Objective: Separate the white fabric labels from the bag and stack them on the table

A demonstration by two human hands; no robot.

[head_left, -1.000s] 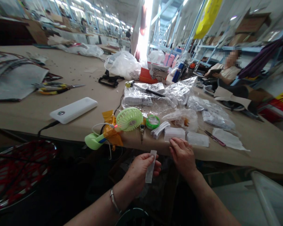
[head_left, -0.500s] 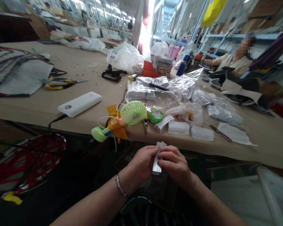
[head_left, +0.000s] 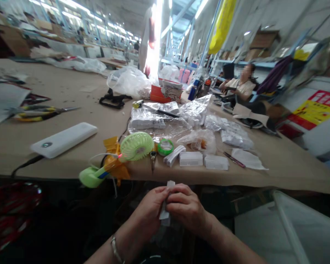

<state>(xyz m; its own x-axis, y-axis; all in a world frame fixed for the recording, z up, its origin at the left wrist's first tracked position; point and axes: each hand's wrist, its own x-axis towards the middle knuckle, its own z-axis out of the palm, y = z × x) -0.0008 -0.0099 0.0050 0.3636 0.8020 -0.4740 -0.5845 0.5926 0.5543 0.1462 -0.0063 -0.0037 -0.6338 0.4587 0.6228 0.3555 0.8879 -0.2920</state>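
Below the table's front edge, my left hand and my right hand are closed together on a small white label strip that stands upright between them. On the table just above lie small stacks of white labels, a fanned stack and another stack. A green tape roll lies beside them.
A green hand fan wrapped in yellow tape stands at the table edge by a white power bank. Scissors, plastic bags of labels, a pen and paper lie further on. A seated person is at the far right.
My right hand came back from the label stacks on the table and joined my left hand on the strip. The view has shifted slightly to the right.
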